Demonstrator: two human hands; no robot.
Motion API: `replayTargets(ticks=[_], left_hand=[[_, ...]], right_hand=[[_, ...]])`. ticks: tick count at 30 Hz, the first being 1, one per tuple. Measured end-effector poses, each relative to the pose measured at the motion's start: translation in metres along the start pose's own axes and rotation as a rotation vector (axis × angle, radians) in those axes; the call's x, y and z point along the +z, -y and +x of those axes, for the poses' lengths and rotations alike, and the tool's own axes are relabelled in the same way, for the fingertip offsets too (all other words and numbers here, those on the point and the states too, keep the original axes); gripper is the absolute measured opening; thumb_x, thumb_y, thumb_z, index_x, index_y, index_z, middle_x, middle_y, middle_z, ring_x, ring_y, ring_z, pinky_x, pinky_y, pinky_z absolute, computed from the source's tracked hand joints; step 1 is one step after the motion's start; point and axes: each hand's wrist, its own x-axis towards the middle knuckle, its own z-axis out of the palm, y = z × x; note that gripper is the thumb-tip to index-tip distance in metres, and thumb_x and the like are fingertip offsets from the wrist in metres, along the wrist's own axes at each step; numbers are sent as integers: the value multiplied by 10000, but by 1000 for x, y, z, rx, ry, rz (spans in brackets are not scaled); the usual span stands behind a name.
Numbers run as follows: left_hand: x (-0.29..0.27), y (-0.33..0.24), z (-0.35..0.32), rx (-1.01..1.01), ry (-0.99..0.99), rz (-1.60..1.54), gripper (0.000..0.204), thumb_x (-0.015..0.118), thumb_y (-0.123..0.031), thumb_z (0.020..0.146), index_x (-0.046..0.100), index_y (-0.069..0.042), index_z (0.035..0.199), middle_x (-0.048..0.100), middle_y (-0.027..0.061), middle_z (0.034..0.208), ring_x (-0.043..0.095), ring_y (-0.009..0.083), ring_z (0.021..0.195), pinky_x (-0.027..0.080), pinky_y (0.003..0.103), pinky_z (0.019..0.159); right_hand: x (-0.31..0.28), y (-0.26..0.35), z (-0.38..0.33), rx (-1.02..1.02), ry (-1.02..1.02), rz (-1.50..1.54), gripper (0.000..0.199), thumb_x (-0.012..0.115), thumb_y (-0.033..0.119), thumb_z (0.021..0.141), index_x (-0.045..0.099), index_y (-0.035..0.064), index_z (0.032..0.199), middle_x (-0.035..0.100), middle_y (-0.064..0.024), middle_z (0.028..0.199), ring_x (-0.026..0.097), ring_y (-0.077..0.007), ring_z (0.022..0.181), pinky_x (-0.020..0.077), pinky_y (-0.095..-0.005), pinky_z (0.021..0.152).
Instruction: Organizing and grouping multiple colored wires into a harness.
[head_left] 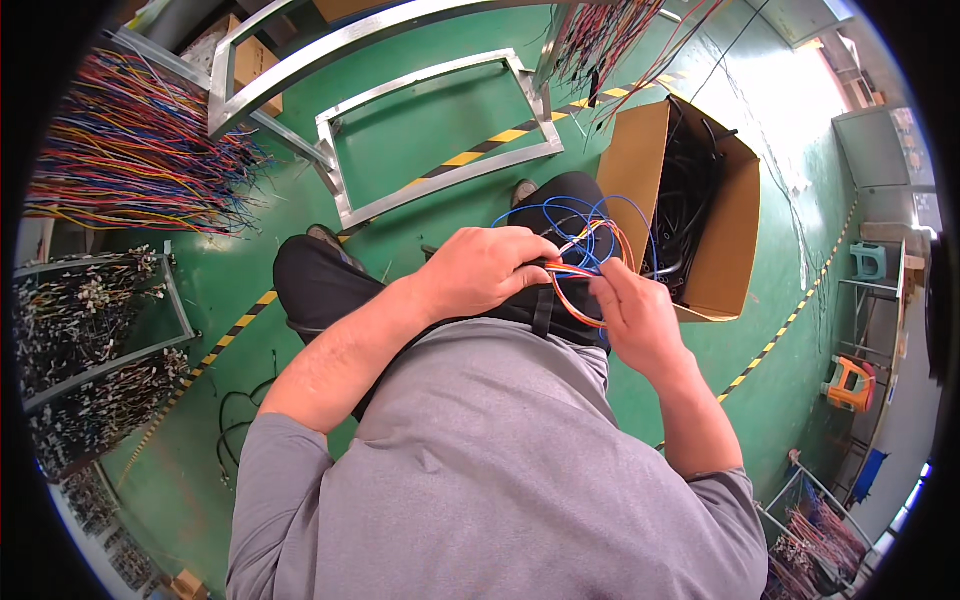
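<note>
Okay, my left hand [492, 266] pinches the multicoloured wire bundle [575, 270] above my black trousers [325, 285]; my right hand [645, 315] curls at its looped side, blurred, can't tell if gripping. Blue wire loops [588, 236] spread forward; open cardboard box [733, 250] right.

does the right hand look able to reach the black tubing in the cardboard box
Probably yes: the cardboard box stands open beside the right hand, leaving the black tubing uncovered, though that hand seems occupied with wires.
</note>
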Motion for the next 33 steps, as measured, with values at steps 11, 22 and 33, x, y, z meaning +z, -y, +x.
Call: replayTargets(ticks=[11, 22, 33], left_hand=[[0, 0, -1, -80, 57, 124, 221, 719, -206, 1002, 750, -113, 1199, 721, 79, 1011, 704, 314, 940, 554, 424, 784], [-1, -2, -7, -20, 70, 11, 252, 766, -210, 964, 743, -109, 1194, 736, 97, 1001, 705, 327, 936, 557, 419, 813], [8, 0, -8, 75, -18, 4, 228, 769, -194, 954, 736, -50, 1128, 721, 129, 983, 693, 351, 922, 551, 444, 800]], right_hand=[[2, 5, 9, -224, -60, -172, 375, 732, 81, 958, 679, 93, 1329, 649, -123, 894, 628, -345, 664, 530, -445, 622], [11, 3, 5, -377, -112, -222, 166, 709, 74, 957, 723, 56, 1122, 585, -76, 783, 625, -272, 624, 499, -408, 549], [21, 18, 12, -275, -120, 57, 152, 663, 87, 1010, 667, 48, 1157, 663, -106, 839, 675, -259, 702, 524, -377, 635]])
